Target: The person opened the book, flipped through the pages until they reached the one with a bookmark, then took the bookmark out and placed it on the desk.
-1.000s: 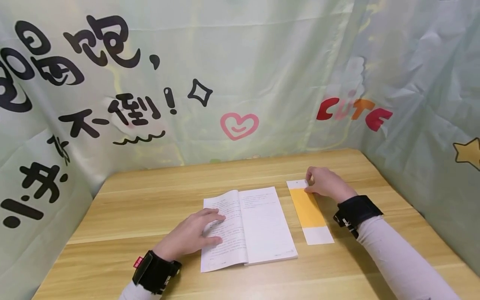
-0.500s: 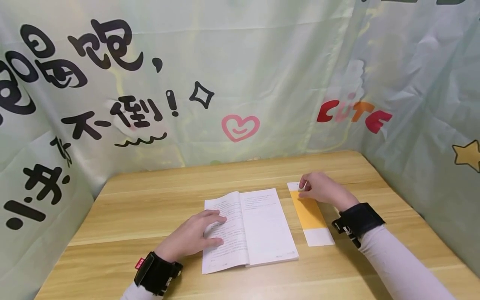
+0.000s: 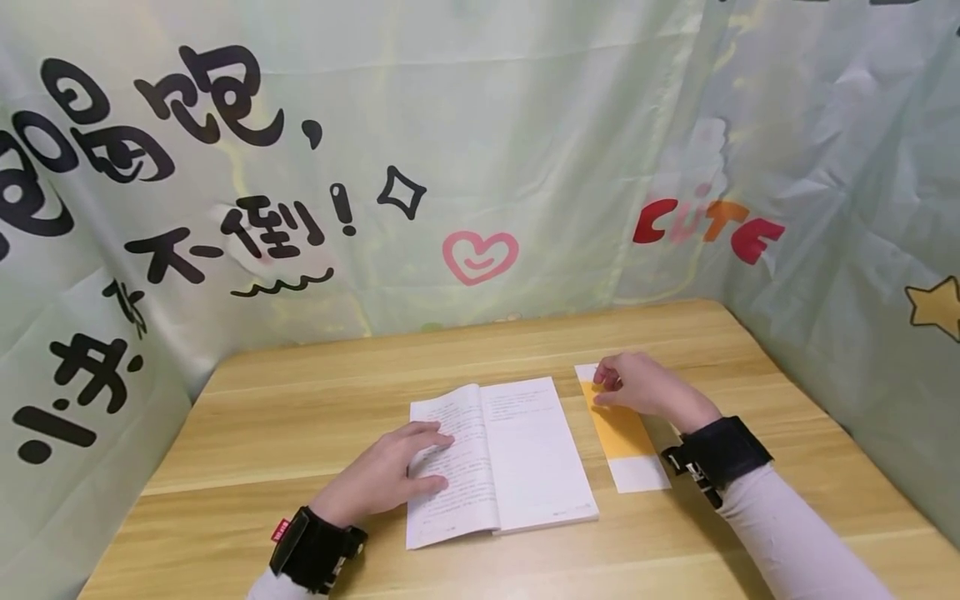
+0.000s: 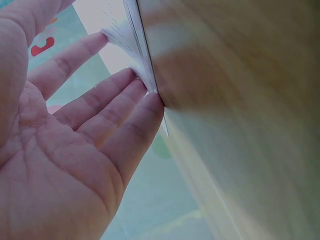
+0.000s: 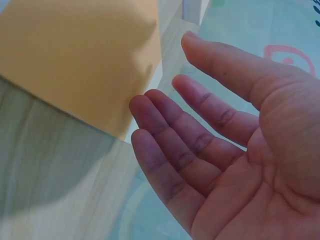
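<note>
An open book (image 3: 532, 458) lies on the table in the head view, pages of print facing up. My left hand (image 3: 386, 471) rests on its left page with fingers spread; the left wrist view shows those fingertips touching the page (image 4: 117, 25). To the right of the book lies a flat bookmark (image 3: 618, 429), a long strip with an orange middle and white ends. My right hand (image 3: 648, 387) is over the far end of this strip and partly hides it. In the right wrist view the fingers are loosely bent, the thumb stands apart, and nothing is between them.
The wooden table (image 3: 315, 408) extends around the book and bookmark. A printed cloth (image 3: 570, 150) stands as a wall behind the table and along both sides.
My right hand has shifted a little left and nearer along the bookmark, and its fingertips have parted. The left hand stays on the page.
</note>
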{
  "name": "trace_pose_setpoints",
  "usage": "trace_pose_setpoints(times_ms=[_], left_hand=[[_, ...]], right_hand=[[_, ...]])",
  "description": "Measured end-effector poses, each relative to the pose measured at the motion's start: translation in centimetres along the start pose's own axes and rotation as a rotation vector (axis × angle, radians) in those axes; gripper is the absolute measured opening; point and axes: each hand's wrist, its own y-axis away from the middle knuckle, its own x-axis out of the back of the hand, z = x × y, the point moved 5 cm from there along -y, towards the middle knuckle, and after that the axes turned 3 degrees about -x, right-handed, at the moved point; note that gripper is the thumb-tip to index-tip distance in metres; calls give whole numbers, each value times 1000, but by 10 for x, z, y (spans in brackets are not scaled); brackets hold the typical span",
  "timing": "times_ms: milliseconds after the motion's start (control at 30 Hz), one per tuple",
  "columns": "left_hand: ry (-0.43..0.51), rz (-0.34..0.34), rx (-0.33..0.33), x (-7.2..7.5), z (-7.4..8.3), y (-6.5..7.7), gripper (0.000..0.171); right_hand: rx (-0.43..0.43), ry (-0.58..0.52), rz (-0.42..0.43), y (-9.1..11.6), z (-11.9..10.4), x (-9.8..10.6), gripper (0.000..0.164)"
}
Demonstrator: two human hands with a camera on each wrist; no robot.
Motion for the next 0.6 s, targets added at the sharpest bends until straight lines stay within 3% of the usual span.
trace_pose_setpoints(times_ms=[600], left_hand=[[-9, 2, 3, -1, -3, 1, 52]], right_hand=[[46, -4, 22, 14, -11, 6, 30]])
